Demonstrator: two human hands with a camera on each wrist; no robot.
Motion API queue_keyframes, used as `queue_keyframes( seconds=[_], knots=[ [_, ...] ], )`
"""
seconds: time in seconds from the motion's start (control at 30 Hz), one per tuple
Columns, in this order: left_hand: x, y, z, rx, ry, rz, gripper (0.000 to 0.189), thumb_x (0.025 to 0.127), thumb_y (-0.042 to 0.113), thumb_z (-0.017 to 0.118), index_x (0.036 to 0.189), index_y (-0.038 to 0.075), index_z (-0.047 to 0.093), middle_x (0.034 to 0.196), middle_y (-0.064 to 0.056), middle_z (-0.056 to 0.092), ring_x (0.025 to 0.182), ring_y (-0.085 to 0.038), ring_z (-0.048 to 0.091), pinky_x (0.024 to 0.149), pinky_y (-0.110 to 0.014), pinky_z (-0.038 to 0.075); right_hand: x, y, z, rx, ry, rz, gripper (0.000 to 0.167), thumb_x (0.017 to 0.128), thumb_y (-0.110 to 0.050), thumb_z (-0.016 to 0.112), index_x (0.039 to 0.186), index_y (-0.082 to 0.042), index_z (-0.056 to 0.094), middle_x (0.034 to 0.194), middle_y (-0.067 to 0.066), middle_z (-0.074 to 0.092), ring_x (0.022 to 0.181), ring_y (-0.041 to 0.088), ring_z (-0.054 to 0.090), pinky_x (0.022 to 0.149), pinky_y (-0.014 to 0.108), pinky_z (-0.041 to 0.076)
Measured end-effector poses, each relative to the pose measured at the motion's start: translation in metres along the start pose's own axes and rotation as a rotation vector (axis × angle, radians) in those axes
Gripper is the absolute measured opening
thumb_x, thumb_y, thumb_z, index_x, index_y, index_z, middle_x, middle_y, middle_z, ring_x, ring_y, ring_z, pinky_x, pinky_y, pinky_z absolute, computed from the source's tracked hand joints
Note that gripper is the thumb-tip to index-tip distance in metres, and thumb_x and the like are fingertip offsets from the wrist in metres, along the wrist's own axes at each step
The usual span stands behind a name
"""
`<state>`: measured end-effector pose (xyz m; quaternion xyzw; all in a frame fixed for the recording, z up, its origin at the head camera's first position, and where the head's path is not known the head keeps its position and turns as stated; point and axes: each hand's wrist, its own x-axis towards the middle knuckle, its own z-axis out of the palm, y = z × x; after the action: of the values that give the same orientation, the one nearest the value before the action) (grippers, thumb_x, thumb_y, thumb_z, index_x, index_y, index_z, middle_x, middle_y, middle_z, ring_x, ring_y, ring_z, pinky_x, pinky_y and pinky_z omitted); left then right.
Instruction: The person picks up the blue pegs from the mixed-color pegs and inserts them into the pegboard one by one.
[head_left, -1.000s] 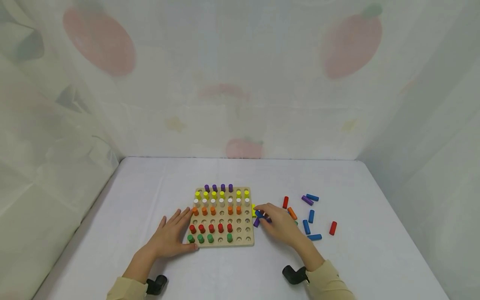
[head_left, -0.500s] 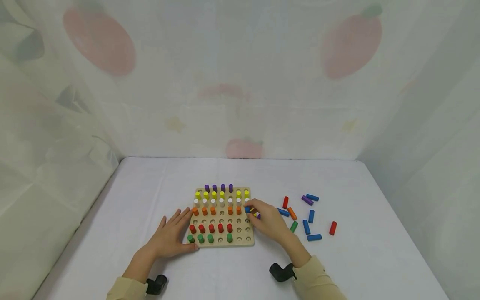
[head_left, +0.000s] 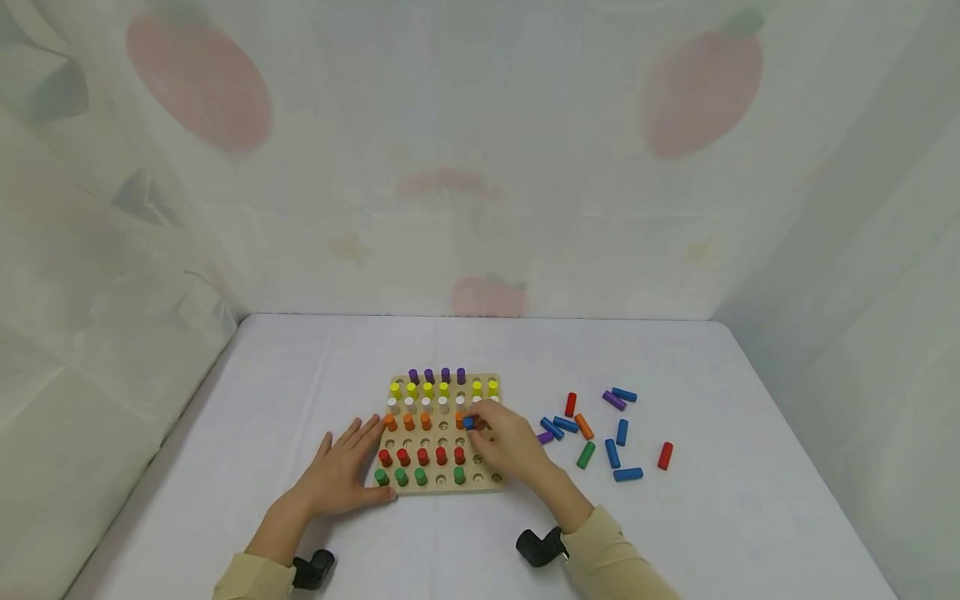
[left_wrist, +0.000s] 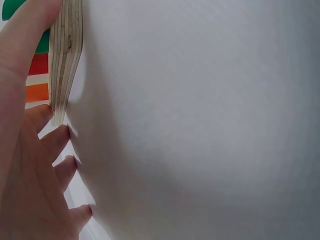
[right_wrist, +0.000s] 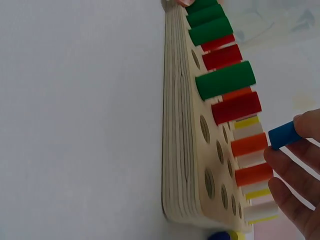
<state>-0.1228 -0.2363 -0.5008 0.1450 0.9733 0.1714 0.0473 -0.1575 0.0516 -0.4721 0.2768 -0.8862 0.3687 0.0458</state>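
A square wooden pegboard (head_left: 480, 492) on the table bears rows of upright pegs in purple, yellow, white, orange, red and green. Some of its holes hold no peg. My left hand (head_left: 341, 467) lies along the board's left side with fingers spread, its thumb by the near left corner; in the left wrist view the fingertips (left_wrist: 61, 134) are right at the board's edge. My right hand (head_left: 512, 442) pinches a blue peg (right_wrist: 284, 135) between thumb and fingers, over the board close to the orange pegs (right_wrist: 250, 145). In the head view the right hand hides part of the board's right side.
Loose pegs lie on the table right of the board: several blue ones (head_left: 612, 453), a green peg (head_left: 586, 455), an orange peg (head_left: 584, 427), red pegs (head_left: 665, 456) and purple pegs (head_left: 614, 401). A patterned curtain (head_left: 480, 242) stands behind the table.
My right hand has moved left from beside the board to over it, carrying the blue peg. Loose pegs it covered now show. The left hand has stayed in place.
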Motion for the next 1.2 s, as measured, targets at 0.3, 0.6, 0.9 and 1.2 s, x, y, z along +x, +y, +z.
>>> queue_keyframes(
  seconds=[0.3, 0.6, 0.9, 1.2],
  knots=[
    [0.0, 0.002, -0.002, -0.016, -0.011, -0.008, 0.106, 0.063, 0.069, 0.066, 0.147, 0.018, 0.026, 0.151, -0.006, 0.027, 0.138, -0.036, 0.021, 0.103, -0.068, 0.01, 0.009, -0.009, 0.015, 0.046, -0.016, 0.025, 0.025, 0.088, -0.015, 0.061, 0.112, -0.015, 0.06, 0.102, -0.006, 0.062, 0.087, 0.004, 0.058, 0.076, 0.017, 0.051],
    [0.0, 0.003, -0.003, -0.012, -0.011, -0.012, 0.106, 0.063, 0.069, 0.067, 0.146, 0.017, 0.028, 0.15, -0.007, 0.028, 0.137, -0.037, 0.022, 0.102, -0.069, 0.011, 0.016, -0.018, 0.027, 0.055, -0.044, -0.004, 0.022, 0.088, -0.015, 0.061, 0.11, -0.013, 0.06, 0.101, -0.006, 0.06, 0.085, 0.003, 0.055, 0.074, 0.013, 0.049],
    [0.0, 0.003, -0.004, -0.014, -0.011, -0.008, 0.106, 0.063, 0.07, 0.066, 0.146, 0.017, 0.028, 0.151, -0.006, 0.028, 0.137, -0.037, 0.022, 0.102, -0.07, 0.011, 0.025, -0.029, 0.038, 0.021, -0.093, -0.029, 0.022, 0.09, -0.017, 0.058, 0.111, -0.015, 0.059, 0.104, -0.007, 0.06, 0.088, 0.001, 0.056, 0.075, 0.011, 0.047],
    [0.0, 0.001, -0.003, -0.023, -0.009, -0.001, 0.106, 0.063, 0.071, 0.066, 0.147, 0.019, 0.026, 0.151, -0.006, 0.028, 0.137, -0.037, 0.022, 0.102, -0.07, 0.011, 0.035, -0.039, 0.045, -0.022, -0.126, -0.021, 0.022, 0.09, -0.019, 0.058, 0.112, -0.016, 0.06, 0.097, -0.008, 0.06, 0.083, 0.004, 0.052, 0.073, 0.01, 0.046]
  ],
)
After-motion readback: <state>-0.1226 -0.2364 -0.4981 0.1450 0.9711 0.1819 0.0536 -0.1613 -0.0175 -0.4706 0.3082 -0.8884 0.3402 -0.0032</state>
